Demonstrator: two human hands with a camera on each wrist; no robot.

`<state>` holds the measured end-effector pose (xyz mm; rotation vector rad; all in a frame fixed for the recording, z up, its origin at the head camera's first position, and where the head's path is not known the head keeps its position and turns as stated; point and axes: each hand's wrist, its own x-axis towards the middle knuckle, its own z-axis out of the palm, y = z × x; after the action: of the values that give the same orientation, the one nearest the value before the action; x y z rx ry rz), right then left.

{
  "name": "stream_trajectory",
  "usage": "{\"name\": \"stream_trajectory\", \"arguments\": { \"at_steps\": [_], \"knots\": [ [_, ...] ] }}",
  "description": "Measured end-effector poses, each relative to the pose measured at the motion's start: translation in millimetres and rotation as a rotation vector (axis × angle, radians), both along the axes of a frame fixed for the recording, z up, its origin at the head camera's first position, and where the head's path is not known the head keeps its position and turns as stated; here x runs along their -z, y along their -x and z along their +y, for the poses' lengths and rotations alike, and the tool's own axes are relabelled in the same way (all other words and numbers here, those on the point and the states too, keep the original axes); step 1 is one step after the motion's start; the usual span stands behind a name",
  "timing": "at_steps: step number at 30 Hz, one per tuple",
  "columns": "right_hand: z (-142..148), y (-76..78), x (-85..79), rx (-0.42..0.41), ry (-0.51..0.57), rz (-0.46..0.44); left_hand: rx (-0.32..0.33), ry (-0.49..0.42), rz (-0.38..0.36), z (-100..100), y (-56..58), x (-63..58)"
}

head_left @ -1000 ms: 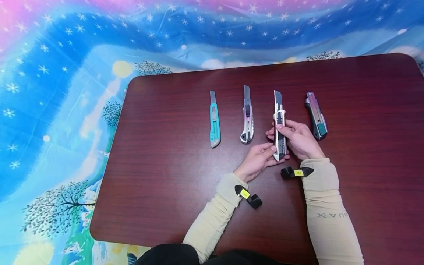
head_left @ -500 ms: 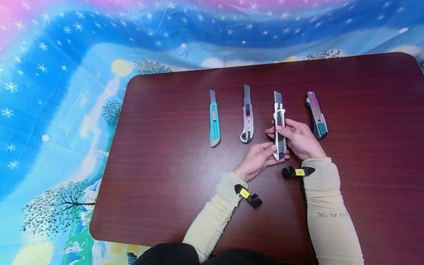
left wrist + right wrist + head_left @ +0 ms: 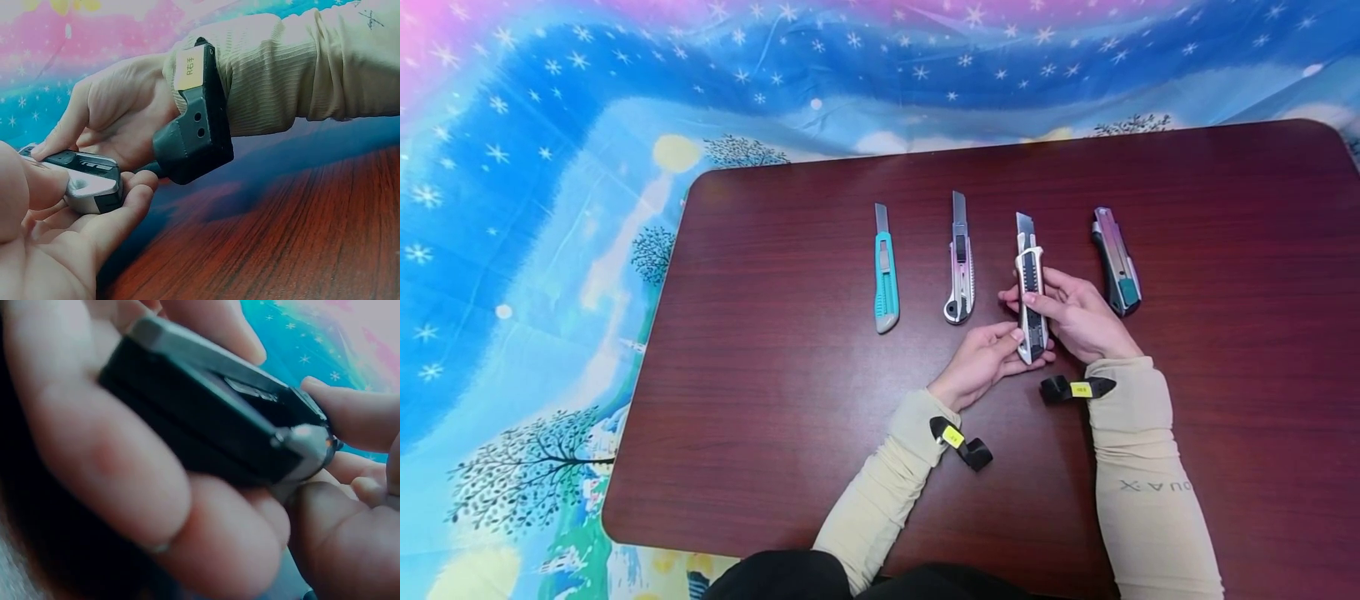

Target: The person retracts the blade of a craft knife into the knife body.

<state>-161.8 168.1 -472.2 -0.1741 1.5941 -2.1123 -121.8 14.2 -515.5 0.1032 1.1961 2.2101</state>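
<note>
Both of my hands hold a silver-and-black utility knife (image 3: 1032, 304) over the table in the head view, its metal blade (image 3: 1025, 223) pointing away from me. My left hand (image 3: 977, 362) pinches the butt end, thumb on top and fingers underneath. My right hand (image 3: 1078, 312) grips the handle from the right, its thumb on the black slider track. In the left wrist view the knife's rear end (image 3: 94, 187) lies across the left fingers. Close up in the right wrist view, the dark side of the handle (image 3: 194, 419) rests against curled fingers; the blade is hidden there.
On the dark red wooden table (image 3: 760, 400) lie a teal utility knife (image 3: 887, 292), a silver-and-black one (image 3: 959, 258) with its blade out, and another (image 3: 1117, 262) close to the right hand. A patterned cloth (image 3: 625, 75) hangs beyond the table.
The right thumb has slid slightly toward me along the held knife. Less of its blade sticks out, and the front has shifted a little left. The other knives stay put.
</note>
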Motion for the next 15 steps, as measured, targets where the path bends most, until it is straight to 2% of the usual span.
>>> {"name": "stream_trajectory", "arguments": {
  "at_steps": [10, 15],
  "knots": [
    [2.0, -1.5, -2.4, -0.062, -0.079, 0.061, -0.005, -0.004, -0.014, -0.8, -0.3, -2.5],
    [3.6, -0.1, -1.9, -0.096, -0.081, 0.087, -0.003, -0.008, -0.008, -1.1, -0.2, -2.5]
  ]
}}
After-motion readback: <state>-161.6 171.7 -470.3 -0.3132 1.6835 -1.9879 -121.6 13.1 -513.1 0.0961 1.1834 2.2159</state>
